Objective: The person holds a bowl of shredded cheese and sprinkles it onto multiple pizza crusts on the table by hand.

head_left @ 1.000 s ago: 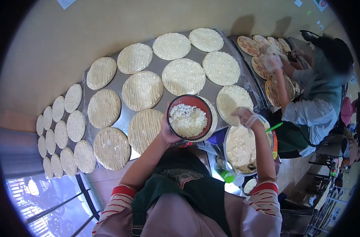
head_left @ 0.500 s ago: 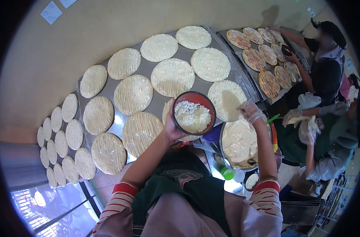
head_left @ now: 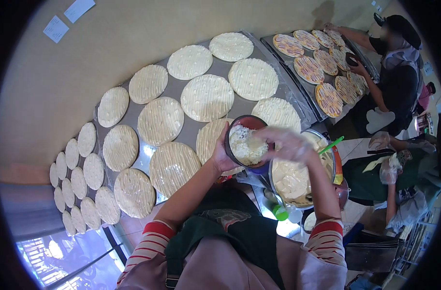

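My left hand (head_left: pixel 222 153) grips a dark bowl with a red inside (head_left: pixel 249 122), tilted toward my right. White crumbly topping (head_left: pixel 244 145) fills much of it. Over the bowl's right edge is my right hand (head_left: pixel 288 146), in a clear glove and blurred by motion; its fingertips reach the topping, and whether they hold any is hidden. Round flat breads with pale ridged cream (head_left: pixel 207 98) lie in rows on a metal table (head_left: pixel 174 87). One cream-covered bread (head_left: pixel 213 140) is partly behind the bowl.
A large basin of cream (head_left: pixel 290 179) with a green-handled utensil (head_left: pixel 331 145) stands below my right hand. Beyond are browner striped rounds (head_left: pixel 308 69) on another table. One co-worker (head_left: pixel 397 72) reaches over them; another person's gloved hands (head_left: pixel 389 169) are at the right.
My right hand has moved left from beside a bread to the bowl. The bowl has shifted slightly right and tilted. The view has turned, and the co-worker in green has moved away from the second table.
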